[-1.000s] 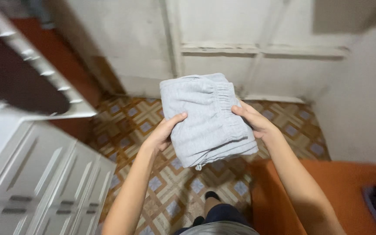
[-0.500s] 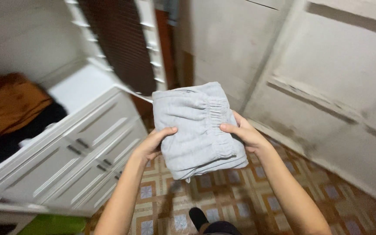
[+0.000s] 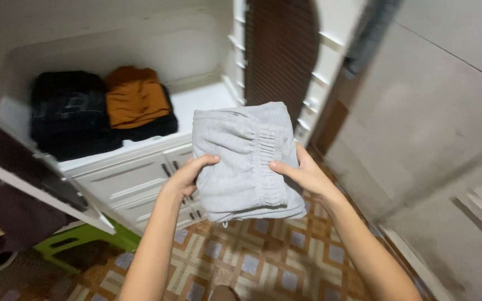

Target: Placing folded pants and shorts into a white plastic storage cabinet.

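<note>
Grey folded garment (image 3: 244, 161), elastic waistband showing, gripped by left hand (image 3: 188, 175) and right hand (image 3: 302, 173).

White wardrobe shelf (image 3: 202, 103), black folded clothes (image 3: 68, 114), orange garment (image 3: 135, 100), white drawers (image 3: 129, 181), green stool (image 3: 85, 237), patterned tile floor (image 3: 263, 262)

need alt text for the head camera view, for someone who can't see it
Two bare hands, left hand and right hand, hold a folded grey garment with an elastic waistband in front of an open white cabinet. On its shelf lie a folded black pile and an orange-brown pile; patterned floor tiles show below.
</note>
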